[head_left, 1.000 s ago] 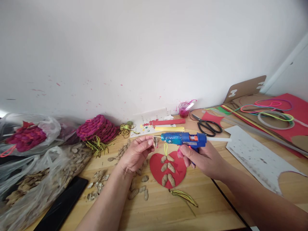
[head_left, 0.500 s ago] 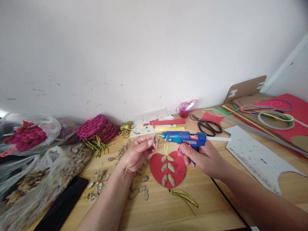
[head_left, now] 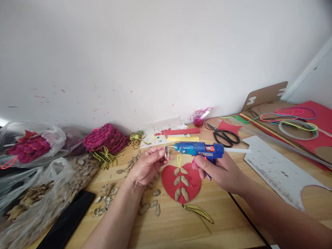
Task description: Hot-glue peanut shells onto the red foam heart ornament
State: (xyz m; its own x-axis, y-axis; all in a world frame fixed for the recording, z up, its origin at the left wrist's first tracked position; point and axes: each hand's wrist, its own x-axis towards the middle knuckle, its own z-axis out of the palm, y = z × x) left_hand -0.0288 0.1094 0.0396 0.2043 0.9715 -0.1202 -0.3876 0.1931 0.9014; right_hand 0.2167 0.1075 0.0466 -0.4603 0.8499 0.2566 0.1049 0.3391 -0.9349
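Between the thumb and fingers of my left hand [head_left: 149, 164] is a peanut shell [head_left: 167, 152], its inner side facing right. My right hand [head_left: 216, 169] grips a blue hot glue gun [head_left: 198, 149] with a white glue stick [head_left: 237, 150] poking out of its back. The nozzle points left and is at the shell; whether it touches I cannot tell. Below both hands lies a red heart-shaped card [head_left: 168, 183] with several peanut shells [head_left: 184, 180] in two columns, a yellow loop [head_left: 178, 160] on top and a yellow-green tassel [head_left: 199, 212] at the bottom.
Loose peanut shells [head_left: 144, 209] lie left of the heart. Farther left are a black phone-like slab [head_left: 68, 218], plastic bags [head_left: 59, 186] and stacked purple pieces [head_left: 103, 138]. Black scissors [head_left: 225, 137], a cup of pink paint [head_left: 199, 120] and white board [head_left: 277, 173] lie behind and right.
The glue gun has shifted very slightly to the right, with its stick. My left hand and the shell are nearly still; the heart has not moved.
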